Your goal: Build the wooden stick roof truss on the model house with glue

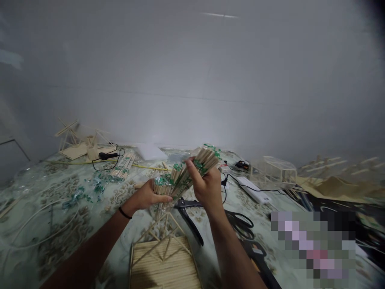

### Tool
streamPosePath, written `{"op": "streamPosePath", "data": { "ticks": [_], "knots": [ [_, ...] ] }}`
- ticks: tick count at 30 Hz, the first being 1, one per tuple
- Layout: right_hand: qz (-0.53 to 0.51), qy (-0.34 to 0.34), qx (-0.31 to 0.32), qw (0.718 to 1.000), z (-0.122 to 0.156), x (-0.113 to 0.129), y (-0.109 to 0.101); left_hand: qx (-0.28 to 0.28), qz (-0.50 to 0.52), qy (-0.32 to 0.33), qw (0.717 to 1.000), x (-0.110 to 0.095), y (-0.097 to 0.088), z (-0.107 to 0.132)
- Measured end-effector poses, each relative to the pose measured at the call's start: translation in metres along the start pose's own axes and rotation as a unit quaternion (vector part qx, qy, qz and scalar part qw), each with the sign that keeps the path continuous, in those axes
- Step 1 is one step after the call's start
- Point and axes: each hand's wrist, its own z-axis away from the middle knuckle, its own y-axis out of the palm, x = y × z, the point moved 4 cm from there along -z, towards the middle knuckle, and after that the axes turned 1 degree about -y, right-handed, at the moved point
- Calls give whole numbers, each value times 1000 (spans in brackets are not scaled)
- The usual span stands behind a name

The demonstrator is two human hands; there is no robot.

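Observation:
My right hand (208, 186) is closed around a thick bundle of wooden chopsticks (205, 159) in clear wrappers with green print, tilted up to the right. My left hand (146, 197) grips a second cluster of wrapped chopsticks (163, 184), its thumb across the front. The two bundles meet between my hands, above the table. Below them lies a raft of glued sticks (164, 267) with a thin stick frame on top. Dark-handled cutters (192, 224) rest just right of it, partly behind my right hand.
Black-handled scissors (240, 224) lie right of my forearm. Torn wrappers (98, 184) and more wrapped chopsticks (124, 162) are on the left. Stick models stand at back left (68, 132) and right (278, 170). A white power strip (254, 190) and black cables lie at right. A wall rises behind.

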Motion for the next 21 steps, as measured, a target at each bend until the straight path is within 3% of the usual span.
{"op": "streamPosePath", "data": {
  "ticks": [6,9,13,15,18,21],
  "knots": [
    [-18,19,-12,1000,-30,-3,7,1,-6,19,1000,11,-4,-3],
    [-142,48,-12,989,-48,1,16,-4,-2,26,1000,18,-6,-7],
    [-329,19,-71,942,-73,25,10,-5,-4,26,1000,27,-10,-13],
    [-372,1,-120,921,-88,42,-10,7,-10,17,1000,32,-13,-15],
    [-375,-10,-221,900,-102,67,-61,26,-13,9,1000,37,-17,-18],
    [-311,-3,-275,910,-95,86,-112,37,0,10,999,37,-17,-19]
  ]
}}
